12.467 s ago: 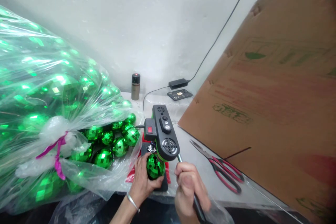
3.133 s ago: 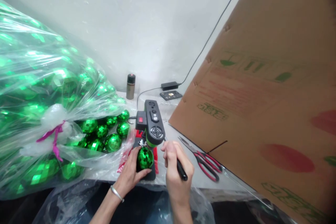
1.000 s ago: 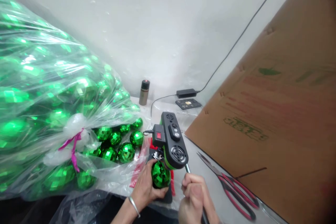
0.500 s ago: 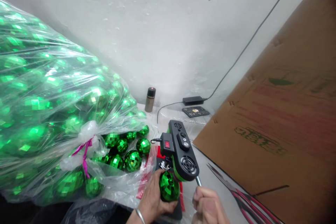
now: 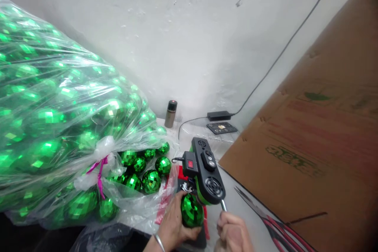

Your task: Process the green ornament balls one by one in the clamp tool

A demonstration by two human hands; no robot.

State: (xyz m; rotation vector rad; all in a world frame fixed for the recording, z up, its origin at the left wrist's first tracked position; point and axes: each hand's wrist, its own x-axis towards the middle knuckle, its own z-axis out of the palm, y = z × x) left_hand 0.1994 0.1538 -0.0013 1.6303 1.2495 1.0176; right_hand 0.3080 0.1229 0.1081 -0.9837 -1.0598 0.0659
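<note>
My left hand (image 5: 173,222) is wrapped round a shiny green faceted bauble (image 5: 191,210), close below the black machine. That machine (image 5: 206,173) has round vents on top, a red switch and a cable at its left side. A metal lever (image 5: 223,205) sticks out of its near end, and the closed fingers of my right hand (image 5: 233,230) grip it. Beneath the bauble lies a dark base (image 5: 201,240) with red material (image 5: 182,172) around it. What touches the bauble's far side is hidden.
Left, a big clear plastic bag (image 5: 59,98) bulges with green baubles; several loose baubles (image 5: 151,181) lie at its mouth. Behind stand a small bottle (image 5: 171,114), a power adapter (image 5: 219,115) and a phone (image 5: 221,127). Right are red-handled shears (image 5: 274,224) and a cardboard box (image 5: 319,126).
The whole view has shifted slightly, so everything sits a little further right. Both hands keep their grip on the bauble and the lever, with little other visible movement.
</note>
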